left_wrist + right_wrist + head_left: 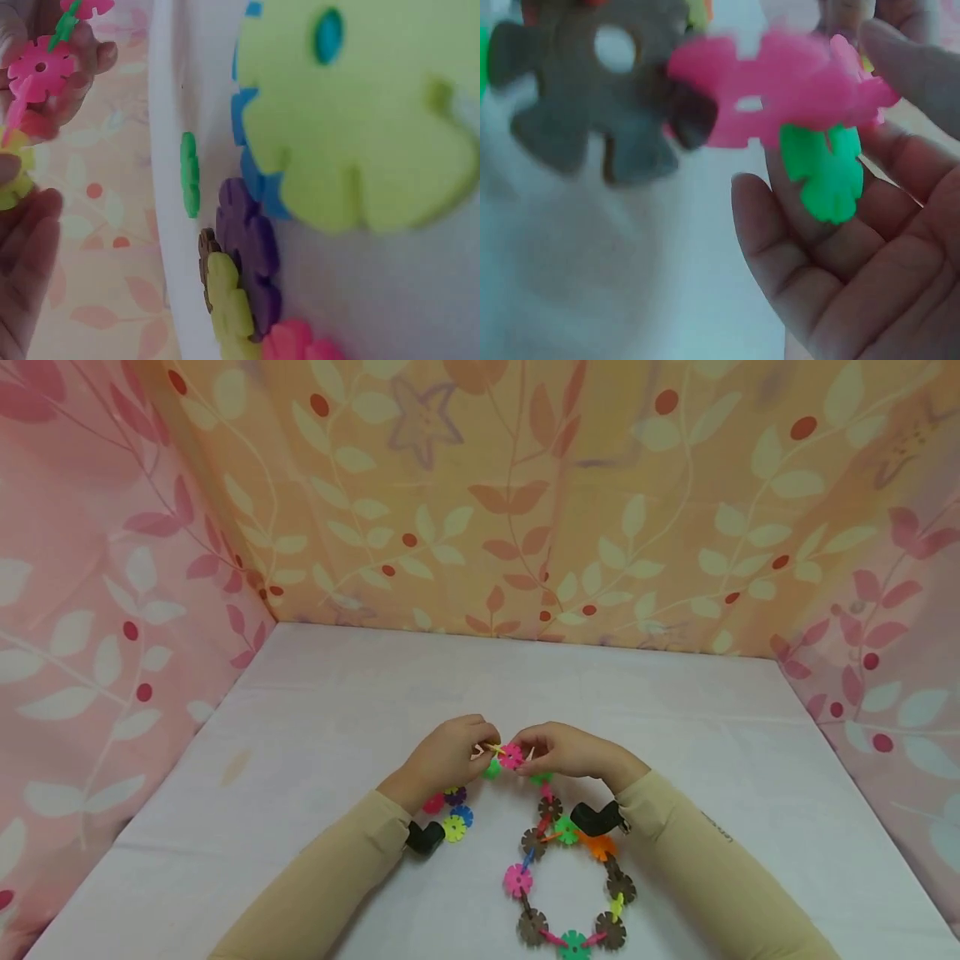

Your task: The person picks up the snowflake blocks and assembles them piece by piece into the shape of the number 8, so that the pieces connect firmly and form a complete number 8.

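Pinching the yellow piece (25,166) with your left hand (448,750) and pink flower (512,755) with your right hand (573,750), you're risking the chain (550,809) popping apart by pushing crooked.

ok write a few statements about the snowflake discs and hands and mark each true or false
1. The left hand pinches a yellow snowflake disc. True.
2. The right hand lies flat on the table. False: it holds a pink snowflake disc.
3. A green snowflake disc sits at the near end of the closed loop. True.
4. The closed loop lies beyond both hands. False: it lies nearer the person.
5. Another yellow snowflake disc, near the left sleeve, overlaps a blue snowflake disc. True.
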Tool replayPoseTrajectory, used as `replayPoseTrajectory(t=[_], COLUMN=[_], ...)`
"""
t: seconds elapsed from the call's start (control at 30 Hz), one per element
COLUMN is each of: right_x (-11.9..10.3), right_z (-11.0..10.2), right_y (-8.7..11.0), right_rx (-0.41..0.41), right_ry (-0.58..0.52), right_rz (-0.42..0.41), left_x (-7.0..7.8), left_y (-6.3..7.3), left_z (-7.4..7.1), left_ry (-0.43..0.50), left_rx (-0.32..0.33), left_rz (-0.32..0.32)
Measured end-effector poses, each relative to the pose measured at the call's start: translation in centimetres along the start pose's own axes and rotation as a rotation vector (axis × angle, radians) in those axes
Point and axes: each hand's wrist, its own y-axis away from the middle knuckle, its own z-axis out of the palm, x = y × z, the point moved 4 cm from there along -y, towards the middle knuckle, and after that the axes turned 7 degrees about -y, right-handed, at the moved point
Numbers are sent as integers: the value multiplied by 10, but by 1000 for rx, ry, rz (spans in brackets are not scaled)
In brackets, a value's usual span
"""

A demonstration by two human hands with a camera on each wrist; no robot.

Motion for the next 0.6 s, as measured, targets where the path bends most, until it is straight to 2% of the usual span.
replayPoseTrajectory(t=[0.13,0.27,0.6], right_x=[-6,-8,-11], right_z=[3,3,6], right_y=[-1,-2,-2], right_rx=[64,122,194], right_ry=[-11,2,-28], right_rz=[-4,-7,0], left_x=[4,6,4], left_y=[1,3,3], left_z=[1,0,-10], left_ry=[-11,-51,-55], left_rx=[-14,12,10], left_rz=[68,134,151])
